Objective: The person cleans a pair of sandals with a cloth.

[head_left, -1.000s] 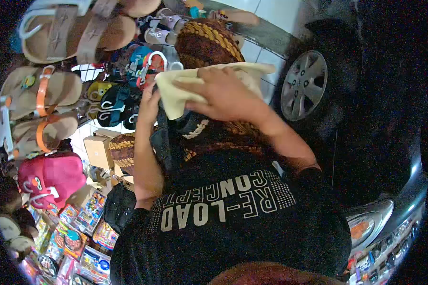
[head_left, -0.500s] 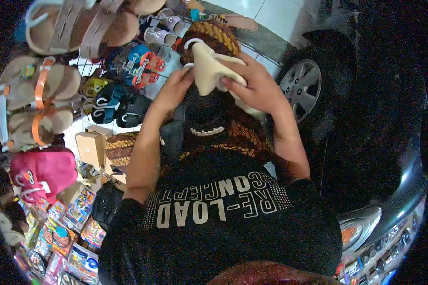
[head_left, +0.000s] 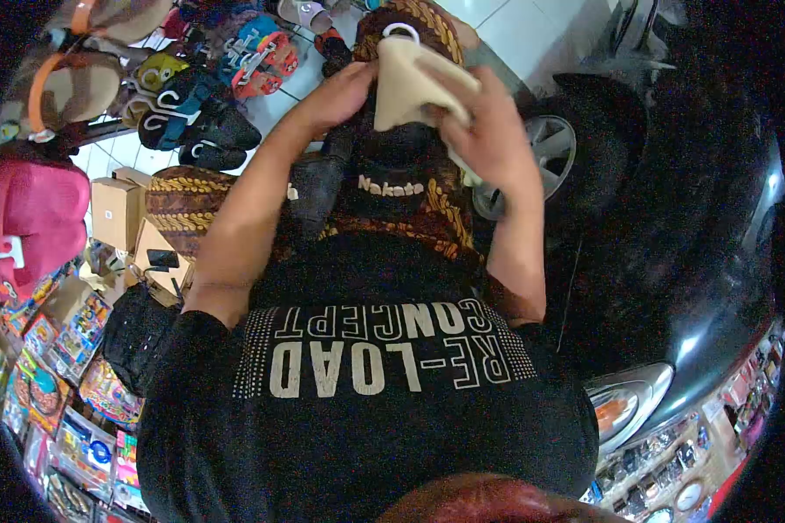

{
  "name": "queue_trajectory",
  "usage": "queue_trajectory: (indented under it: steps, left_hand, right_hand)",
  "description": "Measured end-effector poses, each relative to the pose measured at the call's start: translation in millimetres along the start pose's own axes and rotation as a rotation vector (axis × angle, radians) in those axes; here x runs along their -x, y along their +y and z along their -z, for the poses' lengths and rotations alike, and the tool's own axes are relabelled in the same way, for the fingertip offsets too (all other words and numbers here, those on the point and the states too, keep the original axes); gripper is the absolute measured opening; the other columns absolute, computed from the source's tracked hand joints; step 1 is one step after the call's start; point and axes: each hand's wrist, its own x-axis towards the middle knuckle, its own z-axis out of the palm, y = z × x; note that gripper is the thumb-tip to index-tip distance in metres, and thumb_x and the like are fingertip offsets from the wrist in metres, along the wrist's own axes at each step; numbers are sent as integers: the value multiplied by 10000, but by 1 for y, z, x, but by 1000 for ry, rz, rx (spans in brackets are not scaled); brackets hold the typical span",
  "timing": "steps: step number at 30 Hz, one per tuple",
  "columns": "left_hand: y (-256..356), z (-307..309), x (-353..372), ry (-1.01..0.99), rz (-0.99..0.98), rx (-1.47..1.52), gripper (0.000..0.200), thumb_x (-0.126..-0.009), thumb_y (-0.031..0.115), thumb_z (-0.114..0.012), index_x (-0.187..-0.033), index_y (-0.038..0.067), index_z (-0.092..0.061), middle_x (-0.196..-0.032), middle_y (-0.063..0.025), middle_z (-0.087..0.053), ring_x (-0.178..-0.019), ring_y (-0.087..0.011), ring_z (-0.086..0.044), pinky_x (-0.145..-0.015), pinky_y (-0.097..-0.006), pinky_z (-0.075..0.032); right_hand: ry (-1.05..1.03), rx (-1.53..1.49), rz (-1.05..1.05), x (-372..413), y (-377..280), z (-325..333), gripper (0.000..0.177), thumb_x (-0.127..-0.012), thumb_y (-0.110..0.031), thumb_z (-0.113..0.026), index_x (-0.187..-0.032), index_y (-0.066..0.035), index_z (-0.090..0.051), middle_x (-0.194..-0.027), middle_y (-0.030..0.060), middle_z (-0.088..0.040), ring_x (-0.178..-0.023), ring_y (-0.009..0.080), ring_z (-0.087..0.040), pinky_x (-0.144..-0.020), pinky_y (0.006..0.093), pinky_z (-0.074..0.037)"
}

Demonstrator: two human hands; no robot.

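My right hand (head_left: 490, 131), smeared by motion, is closed around the right side of a cream-coloured sandal (head_left: 401, 91) with a triangular flap. A white hook (head_left: 401, 33) rises from the sandal's top. At its left edge my left hand (head_left: 349, 91) holds on, its fingertips partly hidden behind the cream material. Below the hands is a black item with pale raised lettering (head_left: 391, 186). Brown and gold batik cloth (head_left: 449, 209) surrounds it, and more of the same pattern shows beyond the hands.
At the left hang sandals on white hooks, among them black ones (head_left: 209, 131) and a red-and-blue pair (head_left: 262, 57). Pink footwear (head_left: 35, 218), an open cardboard box (head_left: 118, 209) and packaged toys (head_left: 44, 392) are below. A dark car (head_left: 672, 261) stands close on the right.
The view has shifted, and shelf items now sit further left and higher. The cream sandal is turned and spread more to the right, while my right hand has become blurred with movement.
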Motion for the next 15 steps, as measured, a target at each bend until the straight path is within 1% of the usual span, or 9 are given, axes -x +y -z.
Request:
queue_trajectory:
  steps: [2, 3, 4, 7, 8, 9, 11, 12, 15]
  left_hand:
    - [-23, 10, -3, -72, -89, -166, 453, -994, 359, -383, -1112, -1, -631, -958, -119, -677, -892, -159, -623, -846, -310, -471]
    - [-12, 11, 1, -103, 102, 116, 489, -985, 406, -401, -1071, -4, -654, -937, -125, -682, -881, -166, -622, -850, -310, -462]
    - [-3, 13, 6, -56, 115, 21, 508, -978, 428, -414, -1059, -8, -662, -932, -114, -685, -871, -162, -621, -846, -305, -461]
    - [29, 21, 14, -29, 396, 115, 560, -967, 463, -443, -1075, -46, -649, -951, -81, -689, -868, -157, -617, -846, -289, -460]
    - [32, 24, 16, -42, 367, 152, 551, -966, 458, -449, -1086, -44, -644, -967, -87, -687, -887, -154, -613, -854, -281, -454]
    - [35, 26, 18, -55, 336, 189, 543, -966, 453, -456, -1097, -42, -639, -983, -93, -684, -906, -150, -610, -863, -273, -449]
    - [34, 30, 22, -11, 159, 28, 519, -974, 432, -454, -1113, -35, -634, -999, -88, -684, -930, -140, -605, -878, -265, -440]
    - [38, 30, 26, -6, 125, -3, 502, -977, 417, -453, -1115, -30, -633, -1002, -86, -684, -942, -136, -603, -885, -263, -436]
    - [58, 28, 34, -20, 126, -6, 441, -987, 365, -449, -1112, -15, -635, -1000, -78, -687, -974, -124, -595, -908, -263, -424]
  right_hand:
    - [-128, -2, 22, 0, -9, -5, 448, -761, -76, -629, -1207, -109, -615, -989, 191, -526, -939, 400, -541, -833, 425, -459]
    - [-190, -2, 38, -2, -12, -8, 447, -759, -78, -627, -1204, -117, -620, -999, 200, -528, -949, 410, -536, -841, 430, -457]
    - [-136, 8, 114, 1, -9, -13, 432, -749, -68, -613, -1179, -107, -641, -1029, 204, -536, -951, 395, -550, -858, 425, -455]
    - [-350, -361, 194, 4, 0, 3, 403, -744, -57, -606, -1143, -75, -657, -1055, 202, -535, -960, 379, -558, -870, 408, -455]
    - [-367, -368, 220, 3, 1, 14, 386, -731, -33, -590, -1109, -47, -668, -1099, 172, -539, -1001, 319, -564, -884, 376, -453]
    - [-324, -448, 124, 2, 2, 23, 372, -730, -55, -612, -1098, -46, -672, -1137, 184, -539, -1063, 328, -542, -919, 396, -436]
    - [-244, -604, -77, 4, 6, 36, 352, -728, -99, -655, -1075, -43, -679, -1214, 207, -538, -1186, 347, -497, -989, 437, -403]
    - [-107, -644, 17, 3, 5, 37, 422, -695, -82, -670, -1115, -48, -672, -1294, 199, -495, -1264, 338, -437, -1030, 455, -371]
    - [6, -469, 275, -8, -8, 35, 509, -694, -83, -674, -1201, -110, -640, -1399, 176, -429, -1324, 362, -369, -1078, 471, -322]
